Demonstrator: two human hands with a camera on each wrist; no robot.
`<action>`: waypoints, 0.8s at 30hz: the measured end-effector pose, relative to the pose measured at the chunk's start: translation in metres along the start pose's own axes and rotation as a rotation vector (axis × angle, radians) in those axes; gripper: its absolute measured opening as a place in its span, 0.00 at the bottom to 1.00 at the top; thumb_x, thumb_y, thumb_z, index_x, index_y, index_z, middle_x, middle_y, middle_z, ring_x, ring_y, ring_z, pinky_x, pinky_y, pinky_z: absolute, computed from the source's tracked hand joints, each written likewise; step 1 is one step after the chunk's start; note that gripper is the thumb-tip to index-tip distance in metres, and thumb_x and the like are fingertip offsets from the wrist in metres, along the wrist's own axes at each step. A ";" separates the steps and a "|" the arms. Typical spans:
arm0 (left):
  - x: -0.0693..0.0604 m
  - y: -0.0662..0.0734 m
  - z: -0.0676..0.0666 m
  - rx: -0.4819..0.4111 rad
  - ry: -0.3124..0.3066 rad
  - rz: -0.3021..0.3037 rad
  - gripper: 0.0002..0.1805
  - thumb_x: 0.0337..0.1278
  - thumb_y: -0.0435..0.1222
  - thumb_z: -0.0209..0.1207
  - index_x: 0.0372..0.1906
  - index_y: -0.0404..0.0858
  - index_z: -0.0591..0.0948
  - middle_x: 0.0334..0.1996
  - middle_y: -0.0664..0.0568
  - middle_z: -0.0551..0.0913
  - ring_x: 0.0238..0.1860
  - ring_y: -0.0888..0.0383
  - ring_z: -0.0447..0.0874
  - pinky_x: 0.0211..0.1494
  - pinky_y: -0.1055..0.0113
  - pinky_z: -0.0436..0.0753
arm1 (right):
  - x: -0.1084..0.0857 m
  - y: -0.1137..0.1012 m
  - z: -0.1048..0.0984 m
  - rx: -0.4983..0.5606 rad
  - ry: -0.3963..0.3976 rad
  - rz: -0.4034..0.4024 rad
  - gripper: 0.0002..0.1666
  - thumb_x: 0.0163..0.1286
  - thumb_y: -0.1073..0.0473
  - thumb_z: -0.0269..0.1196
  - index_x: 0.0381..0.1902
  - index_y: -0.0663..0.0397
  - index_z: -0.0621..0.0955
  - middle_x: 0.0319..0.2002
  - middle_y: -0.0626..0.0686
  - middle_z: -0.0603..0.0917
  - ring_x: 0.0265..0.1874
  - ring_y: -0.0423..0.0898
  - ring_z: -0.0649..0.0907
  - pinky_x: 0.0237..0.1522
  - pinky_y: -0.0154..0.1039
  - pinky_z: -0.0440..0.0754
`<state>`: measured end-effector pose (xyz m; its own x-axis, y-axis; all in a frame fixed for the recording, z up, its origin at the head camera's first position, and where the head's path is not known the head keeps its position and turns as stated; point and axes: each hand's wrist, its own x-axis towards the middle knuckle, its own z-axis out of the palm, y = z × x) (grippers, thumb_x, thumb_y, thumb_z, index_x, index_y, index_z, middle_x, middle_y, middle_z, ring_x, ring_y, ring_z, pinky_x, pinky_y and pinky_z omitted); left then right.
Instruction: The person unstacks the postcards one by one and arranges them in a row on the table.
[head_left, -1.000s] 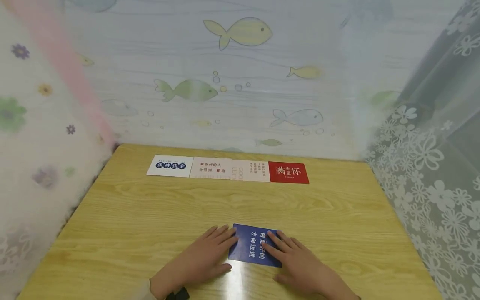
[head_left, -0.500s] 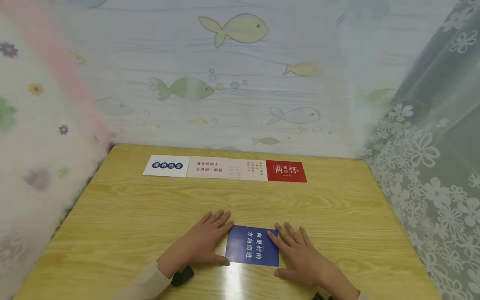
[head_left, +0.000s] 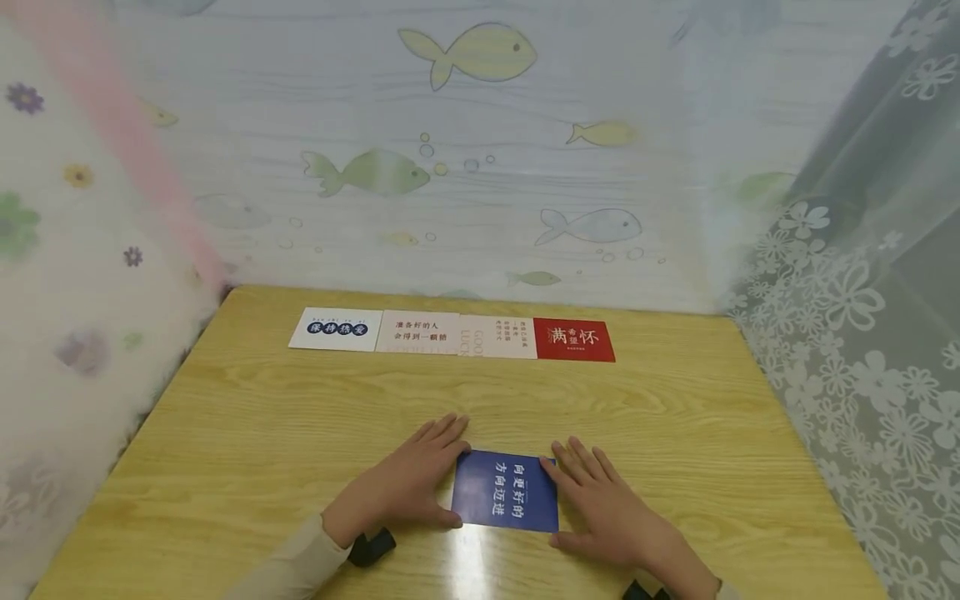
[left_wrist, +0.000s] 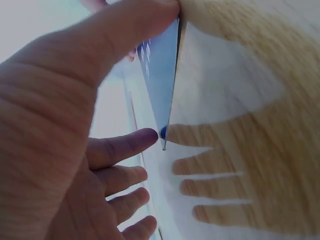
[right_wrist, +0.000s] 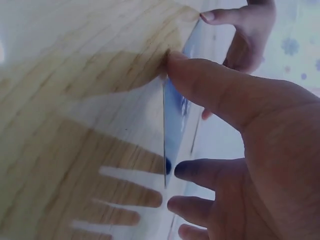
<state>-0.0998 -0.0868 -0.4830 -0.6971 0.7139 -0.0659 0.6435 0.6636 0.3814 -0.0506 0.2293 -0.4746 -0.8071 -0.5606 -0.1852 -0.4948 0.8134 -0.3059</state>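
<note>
A blue card point(head_left: 505, 490) with white lettering lies on the wooden table in front of me. At its left side my left hand point(head_left: 408, 483) is spread out, its thumb at the near corner and its index fingertip at the far corner. My right hand point(head_left: 603, 508) mirrors this at the right side, index fingertip at the far corner and thumb by the near one. The left wrist view has the left thumb point(left_wrist: 145, 22) against the card point(left_wrist: 162, 70) edge. In the right wrist view the right thumb point(right_wrist: 187, 75) touches the card's point(right_wrist: 173, 115) near corner. Both hands' fingers are fairly straight.
Further back, a row of cards lies edge to edge: a white card point(head_left: 335, 330), two pale pink cards point(head_left: 422, 332) and a red card point(head_left: 574, 339). A fish-print curtain point(head_left: 480, 167) hangs behind the table point(head_left: 300, 433), with a lace curtain point(head_left: 862, 350) at the right.
Both hands have shifted from lying partly over the blue card to its sides, thumbs now at its near corners. The back row of cards stays put; the view has shifted slightly.
</note>
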 end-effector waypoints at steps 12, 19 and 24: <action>0.003 0.000 0.000 0.058 0.051 0.062 0.47 0.32 0.60 0.75 0.59 0.38 0.76 0.76 0.36 0.63 0.80 0.39 0.54 0.82 0.48 0.57 | 0.006 -0.001 0.000 -0.067 0.042 -0.021 0.61 0.56 0.30 0.70 0.78 0.56 0.64 0.79 0.60 0.61 0.80 0.63 0.54 0.78 0.65 0.53; 0.000 -0.002 -0.001 0.047 0.078 0.059 0.51 0.29 0.63 0.74 0.62 0.40 0.74 0.78 0.39 0.61 0.81 0.44 0.52 0.82 0.52 0.54 | 0.010 -0.004 0.002 -0.096 0.070 -0.053 0.63 0.53 0.28 0.71 0.76 0.58 0.67 0.78 0.58 0.63 0.79 0.64 0.54 0.78 0.63 0.55; -0.003 0.000 -0.005 0.034 0.102 0.071 0.51 0.28 0.64 0.73 0.62 0.41 0.74 0.79 0.41 0.59 0.81 0.47 0.51 0.83 0.52 0.54 | 0.012 -0.008 0.003 -0.105 0.071 -0.052 0.62 0.50 0.28 0.72 0.74 0.59 0.69 0.77 0.58 0.65 0.80 0.64 0.54 0.78 0.61 0.56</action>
<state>-0.0994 -0.0900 -0.4785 -0.6770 0.7339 0.0554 0.7016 0.6207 0.3501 -0.0561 0.2158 -0.4769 -0.7986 -0.5929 -0.1040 -0.5643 0.7975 -0.2135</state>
